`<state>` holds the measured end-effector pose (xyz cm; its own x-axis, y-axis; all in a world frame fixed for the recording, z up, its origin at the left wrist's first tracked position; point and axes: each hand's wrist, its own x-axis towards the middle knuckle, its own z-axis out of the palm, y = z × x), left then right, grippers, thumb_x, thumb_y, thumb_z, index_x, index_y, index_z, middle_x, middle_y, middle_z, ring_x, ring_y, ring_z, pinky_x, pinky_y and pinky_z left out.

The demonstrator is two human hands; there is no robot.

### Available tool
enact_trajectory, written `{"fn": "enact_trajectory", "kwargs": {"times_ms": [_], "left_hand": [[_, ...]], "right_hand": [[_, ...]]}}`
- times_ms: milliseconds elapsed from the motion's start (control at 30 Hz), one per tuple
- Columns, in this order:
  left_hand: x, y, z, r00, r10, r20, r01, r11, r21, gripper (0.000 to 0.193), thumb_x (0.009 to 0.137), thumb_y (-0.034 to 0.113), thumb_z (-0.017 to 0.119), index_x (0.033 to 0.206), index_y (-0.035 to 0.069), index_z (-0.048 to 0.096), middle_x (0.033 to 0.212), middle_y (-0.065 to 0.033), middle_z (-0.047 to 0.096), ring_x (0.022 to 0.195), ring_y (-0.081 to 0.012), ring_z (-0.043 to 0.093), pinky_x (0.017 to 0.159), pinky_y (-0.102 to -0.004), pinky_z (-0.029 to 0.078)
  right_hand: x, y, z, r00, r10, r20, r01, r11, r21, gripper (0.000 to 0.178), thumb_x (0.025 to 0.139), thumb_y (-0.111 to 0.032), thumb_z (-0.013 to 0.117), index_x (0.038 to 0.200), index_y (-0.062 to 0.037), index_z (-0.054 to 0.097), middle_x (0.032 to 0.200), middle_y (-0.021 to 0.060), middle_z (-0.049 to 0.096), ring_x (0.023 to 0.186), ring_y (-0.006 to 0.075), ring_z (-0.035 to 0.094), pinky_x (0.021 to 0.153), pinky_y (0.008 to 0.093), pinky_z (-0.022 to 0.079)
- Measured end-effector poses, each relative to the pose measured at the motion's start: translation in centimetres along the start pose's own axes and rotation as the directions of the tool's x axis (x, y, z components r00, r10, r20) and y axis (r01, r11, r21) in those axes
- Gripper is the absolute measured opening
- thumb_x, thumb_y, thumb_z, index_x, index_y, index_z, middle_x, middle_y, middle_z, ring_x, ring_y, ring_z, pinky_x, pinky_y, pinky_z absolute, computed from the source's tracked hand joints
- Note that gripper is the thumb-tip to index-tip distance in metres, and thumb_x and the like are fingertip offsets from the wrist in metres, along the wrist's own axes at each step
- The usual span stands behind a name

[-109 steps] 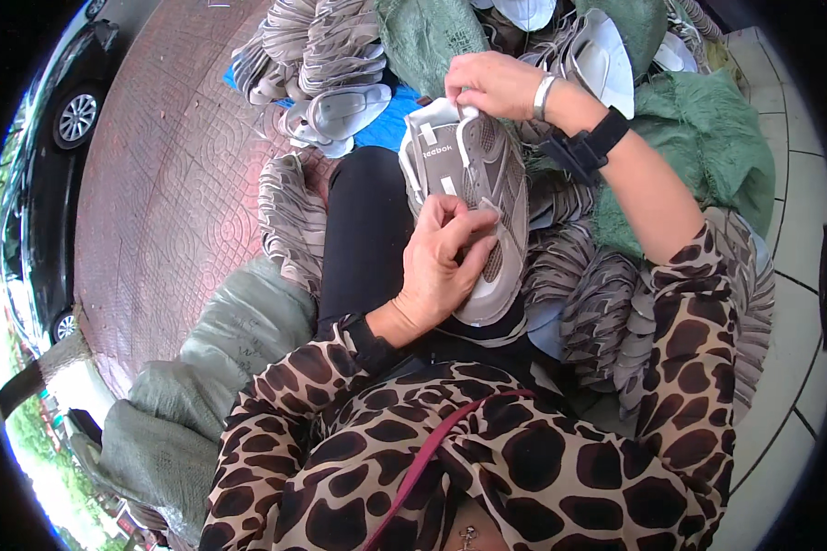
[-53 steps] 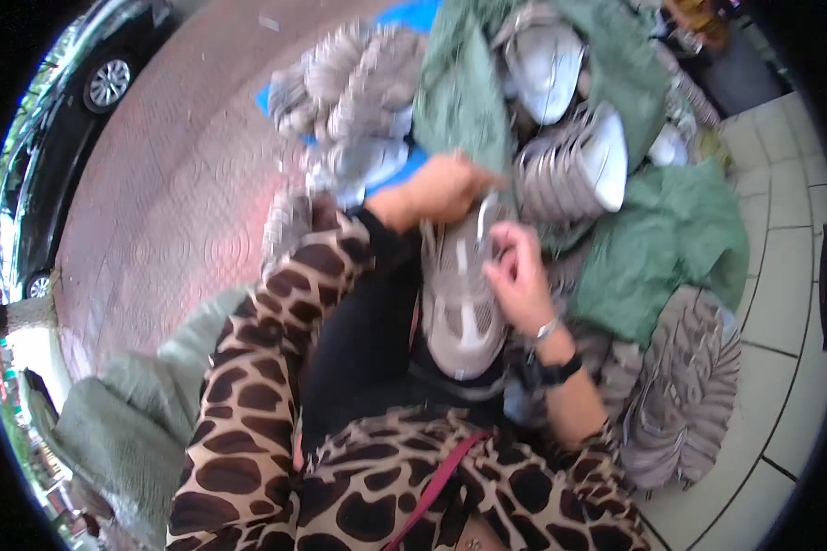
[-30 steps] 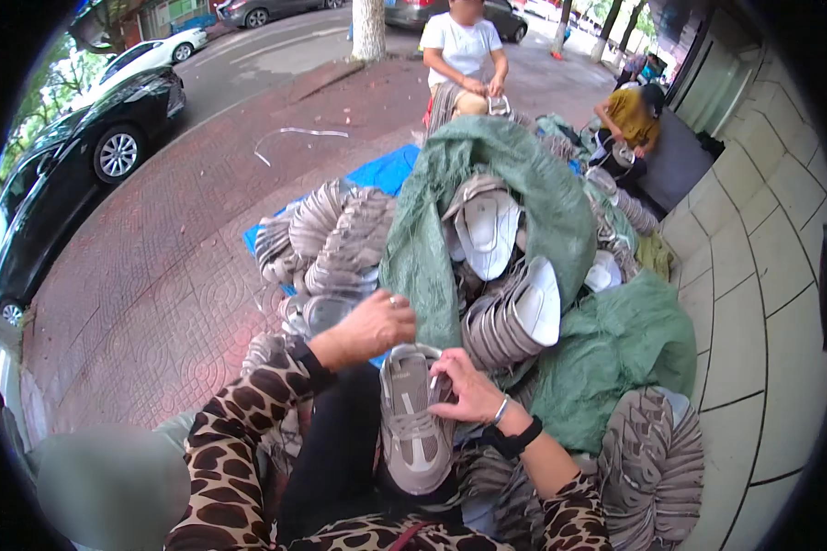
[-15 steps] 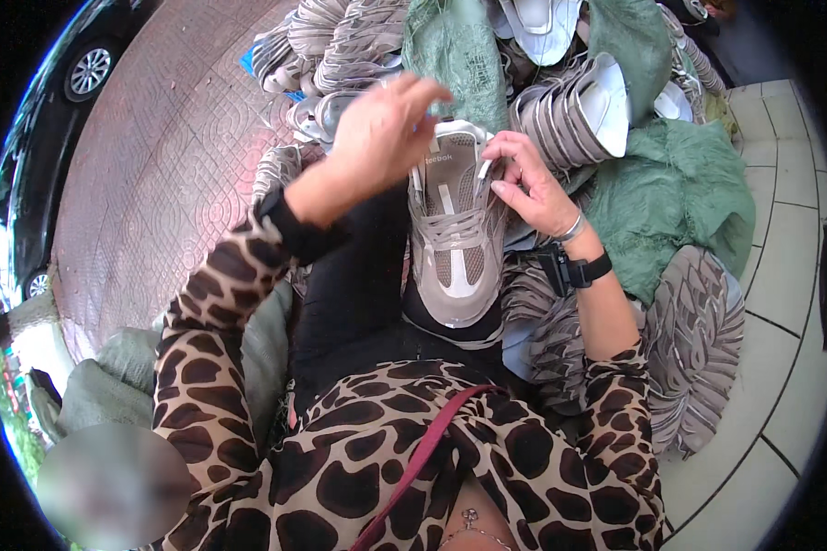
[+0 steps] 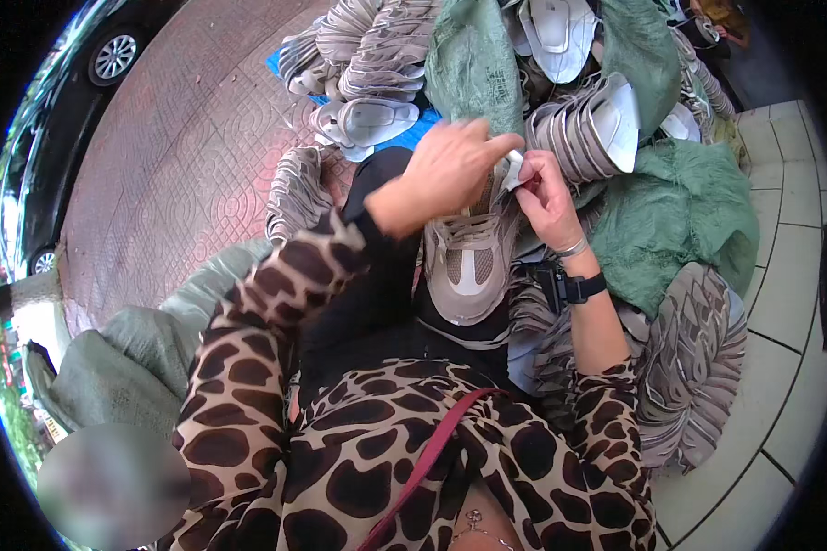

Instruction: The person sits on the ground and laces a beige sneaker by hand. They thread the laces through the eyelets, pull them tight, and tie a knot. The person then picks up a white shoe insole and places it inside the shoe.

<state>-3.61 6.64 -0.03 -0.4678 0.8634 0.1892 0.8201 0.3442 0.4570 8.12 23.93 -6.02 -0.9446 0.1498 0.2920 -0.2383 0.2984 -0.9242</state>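
A beige-grey shoe upper [image 5: 468,286] with laces and mesh panels lies on my dark-trousered leg, toe toward me. My right hand [image 5: 551,207] pinches the white-lined edge of its opening from the right, thumb against the fingers. Above the opening is my left hand [image 5: 450,174], fingers curled and slightly blurred, its fingertips close to the right hand's. A small white piece [image 5: 515,158] shows at the left fingertips; I cannot tell whether it is part of the lining or a separate thing. My left hand hides most of the tongue and opening.
Stacked shoe uppers [image 5: 586,133] stand beyond my hands, with more bundles [image 5: 693,367] at the right. Green woven sacks [image 5: 680,216] lie among them, another sack [image 5: 124,376] at the left. Red patterned paving [image 5: 174,156] and pale tiles [image 5: 781,303] flank me; a black car [image 5: 83,138] is far left.
My left hand has moved right and slightly down, from left of the shoe upper's opening to beside my right hand. My right hand still grips the edge. The view has shifted slightly.
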Motion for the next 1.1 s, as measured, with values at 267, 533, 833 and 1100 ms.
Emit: {"fn": "enact_trajectory", "kwargs": {"times_ms": [267,533,833,1100], "left_hand": [[6.9,-3.2,2.2,0.876,0.332,0.35,-0.435,0.858,0.274,0.023,0.078,0.017,0.063,0.1,0.017,0.069,0.102,-0.0045,0.07,0.098,-0.0222,0.066,0.087,-0.0421,0.041],[8.0,-3.7,-0.3,0.698,0.657,0.286,-0.672,0.463,0.578,0.006,0.077,0.021,0.063,0.08,0.02,0.068,0.083,0.0031,0.066,0.092,-0.0151,0.064,0.086,-0.0333,0.041],[3.4,-8.1,-18.6,0.923,0.342,-0.173,-0.167,0.766,0.621,0.011,0.088,0.018,0.055,0.094,0.011,0.06,0.088,-0.0136,0.066,0.089,-0.0347,0.064,0.076,-0.0472,0.047],[7.6,-19.7,-19.0,0.996,-0.038,-0.087,0.004,0.935,-0.355,0.014,0.092,0.017,0.059,0.097,0.004,0.061,0.069,-0.0165,0.063,0.066,-0.0341,0.064,0.059,-0.0418,0.049]], "right_hand": [[-0.7,0.3,0.6,0.996,0.087,-0.007,-0.087,0.996,0.01,0.033,0.081,0.012,0.053,0.107,-0.0052,0.045,0.113,0.0029,0.04,0.098,0.0108,0.046,0.09,0.0239,0.039],[-0.4,0.0,0.9,0.996,0.047,-0.071,-0.051,0.997,-0.05,0.03,0.078,0.005,0.059,0.104,-0.0052,0.049,0.11,0.0044,0.045,0.084,0.011,0.052,0.074,0.0232,0.045],[1.5,-6.3,2.4,0.959,-0.214,-0.186,0.096,0.862,-0.498,0.017,0.084,-0.006,0.062,0.099,-0.0019,0.068,0.087,0.0108,0.066,0.075,0.0147,0.067,0.065,0.0287,0.053],[3.3,-6.3,9.4,0.898,0.44,0.014,-0.388,0.807,-0.446,0.024,0.083,-0.023,0.066,0.091,-0.0001,0.07,0.071,0.0126,0.069,0.056,0.0224,0.068,0.062,0.0346,0.055]]}}
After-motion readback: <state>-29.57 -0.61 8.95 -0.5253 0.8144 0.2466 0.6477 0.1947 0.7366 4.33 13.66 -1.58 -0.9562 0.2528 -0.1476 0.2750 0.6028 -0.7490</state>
